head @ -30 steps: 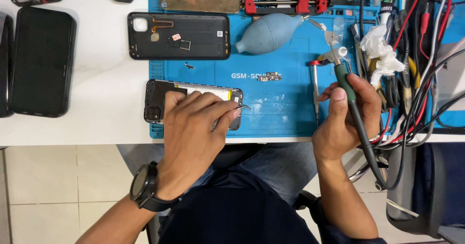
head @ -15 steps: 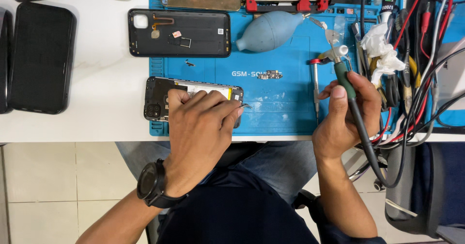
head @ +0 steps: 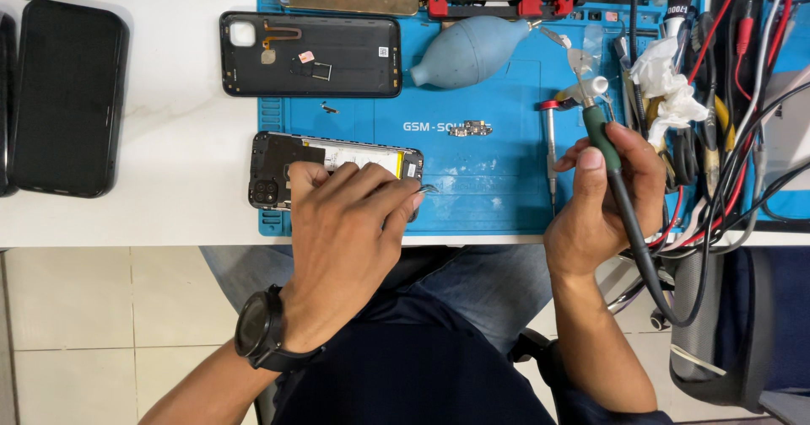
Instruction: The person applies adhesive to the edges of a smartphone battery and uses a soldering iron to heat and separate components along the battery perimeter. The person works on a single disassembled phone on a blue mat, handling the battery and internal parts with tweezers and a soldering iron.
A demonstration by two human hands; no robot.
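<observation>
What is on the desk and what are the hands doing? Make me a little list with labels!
Left hand: rests on the opened phone, pinching tweezers
Right hand: holds a green-handled soldering iron, tip raised
Mat: blue work mat
Also on mat: black back cover, blue air blower, screwdriver
Left of mat: black phone

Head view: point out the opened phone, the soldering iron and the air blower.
opened phone (head: 272, 165), head view, camera end left of the left hand
soldering iron (head: 601, 131), head view, green grip above the right hand's fingers
air blower (head: 468, 51), head view, middle of the bulb
</observation>
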